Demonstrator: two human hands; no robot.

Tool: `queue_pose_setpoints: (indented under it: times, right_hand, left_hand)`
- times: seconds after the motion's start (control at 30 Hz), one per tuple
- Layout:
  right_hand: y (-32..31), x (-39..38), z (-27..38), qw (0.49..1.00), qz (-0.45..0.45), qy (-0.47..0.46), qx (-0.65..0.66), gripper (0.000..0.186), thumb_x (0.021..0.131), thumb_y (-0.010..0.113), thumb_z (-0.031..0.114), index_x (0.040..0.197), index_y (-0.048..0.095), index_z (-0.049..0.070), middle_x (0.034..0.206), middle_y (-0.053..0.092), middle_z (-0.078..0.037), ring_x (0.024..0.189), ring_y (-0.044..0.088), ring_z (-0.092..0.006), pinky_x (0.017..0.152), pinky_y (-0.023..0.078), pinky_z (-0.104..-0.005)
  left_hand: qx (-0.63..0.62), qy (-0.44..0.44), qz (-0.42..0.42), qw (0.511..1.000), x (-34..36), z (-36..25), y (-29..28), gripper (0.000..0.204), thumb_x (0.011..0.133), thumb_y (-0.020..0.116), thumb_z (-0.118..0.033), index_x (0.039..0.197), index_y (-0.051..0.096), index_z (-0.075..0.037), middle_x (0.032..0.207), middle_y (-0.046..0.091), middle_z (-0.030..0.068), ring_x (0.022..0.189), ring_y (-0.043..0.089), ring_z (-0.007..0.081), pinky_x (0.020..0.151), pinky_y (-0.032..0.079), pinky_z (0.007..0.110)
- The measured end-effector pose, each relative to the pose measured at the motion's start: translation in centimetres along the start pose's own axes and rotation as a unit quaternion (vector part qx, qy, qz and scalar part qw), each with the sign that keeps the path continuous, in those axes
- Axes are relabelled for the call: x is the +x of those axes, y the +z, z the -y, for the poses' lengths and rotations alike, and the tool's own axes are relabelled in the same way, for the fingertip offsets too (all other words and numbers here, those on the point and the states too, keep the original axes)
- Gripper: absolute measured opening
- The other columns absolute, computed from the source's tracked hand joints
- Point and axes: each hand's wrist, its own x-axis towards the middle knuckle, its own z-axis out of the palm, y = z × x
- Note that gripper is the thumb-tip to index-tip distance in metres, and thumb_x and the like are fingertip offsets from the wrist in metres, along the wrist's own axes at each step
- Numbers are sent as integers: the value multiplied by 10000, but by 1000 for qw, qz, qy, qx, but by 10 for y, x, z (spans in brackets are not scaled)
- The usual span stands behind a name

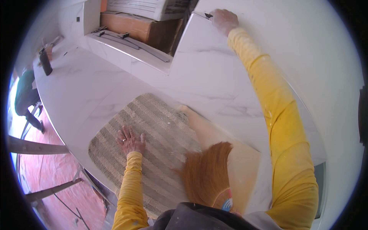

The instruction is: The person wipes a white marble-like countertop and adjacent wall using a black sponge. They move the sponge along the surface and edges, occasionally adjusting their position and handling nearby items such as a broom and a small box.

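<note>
My left hand [130, 141] lies flat with fingers spread on a grey-and-cream striped mat [111, 157] on the white marble-look tiled surface [76, 99]. A straw broom head [207, 168] lies beside the mat, over a beige sheet [245, 163]. My right hand [225, 22] is stretched up to the top edge of a tiled upright face [199, 73], fingers closed around a small dark object [208, 15] too small to make out. Both forearms are in dusty yellow sleeves.
A recess holds cardboard boxes [136, 27] and thin metal strips [134, 46]. A dark cylinder [45, 63] stands at the far left. A person in green [25, 92] is beside timber beams [38, 149] over pink floor covering [57, 176]. A curved white wall [326, 76] fills the right.
</note>
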Motion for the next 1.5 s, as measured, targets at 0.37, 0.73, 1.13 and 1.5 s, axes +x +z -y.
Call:
queue_pose_setpoints:
  times: [0.37,0.73,1.13,1.5]
  right_hand:
    - [25,110,29,994,29,-75,72,338,810,594,293,1026,752,88,1087,705,-225,1041,678,-369,896,534,-462]
    - [-8,51,-12,981,126,-132,70,367,816,616,296,1086,741,81,1094,715,-194,1037,680,-352,921,523,-426]
    - [-38,-185,-224,967,156,33,200,437,785,679,260,1190,721,101,1034,730,-187,972,683,-339,899,513,-403]
    - [-60,-520,-509,937,143,256,188,299,903,634,242,1142,740,96,1134,720,-133,1090,644,-264,972,467,-344]
  left_hand:
    - [-25,-3,-5,1000,4,7,1,789,984,389,-594,1609,177,-162,1691,33,81,1552,3,325,1240,-17,533]
    - [-5,1,1,1000,-4,0,-3,781,994,364,-597,1614,150,-172,1691,27,70,1553,-2,315,1244,-7,523]
    - [63,-28,-18,997,-8,-13,1,755,1010,351,-581,1612,164,-166,1693,60,56,1556,57,269,1250,44,477]
    - [81,-31,-58,995,-11,-24,10,731,1007,385,-563,1605,201,-184,1688,109,54,1548,116,272,1247,78,482]
